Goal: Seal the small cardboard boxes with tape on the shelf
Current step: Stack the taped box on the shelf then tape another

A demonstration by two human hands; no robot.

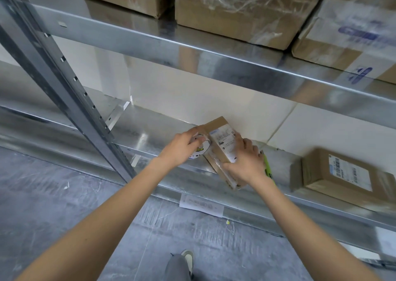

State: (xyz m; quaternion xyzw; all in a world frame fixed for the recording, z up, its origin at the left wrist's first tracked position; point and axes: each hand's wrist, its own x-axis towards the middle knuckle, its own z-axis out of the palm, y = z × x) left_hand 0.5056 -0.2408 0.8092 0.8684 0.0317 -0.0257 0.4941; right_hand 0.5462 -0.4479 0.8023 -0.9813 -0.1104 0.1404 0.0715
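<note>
I am looking down at a galvanised steel shelf (150,135) running across a pale wall, with a grey concrete floor (53,205) below it and a slotted steel upright (70,77) crossing in front on the left; an upper shelf (214,53) is carrying three large cardboard cartons (246,8), some wrapped in clear film. The small cardboard box (222,150) is sitting on the lower shelf near its front edge, tilted, with a white printed label on its upper face and clear tape glinting along its left edge; my left hand (182,147) is gripping a roll of clear tape (200,150) pressed against the box's left side, fingers curled round the roll; my right hand (246,162) is clamping the box's right side, fingers spread over the label. A green utility knife (267,167) is lying just beside the box, partly hidden behind my right wrist; a second labelled small box (340,173) is resting well apart on the right; a paper sheet (201,205) is hanging at the shelf's front lip; a shoe (188,259) is showing below.
</note>
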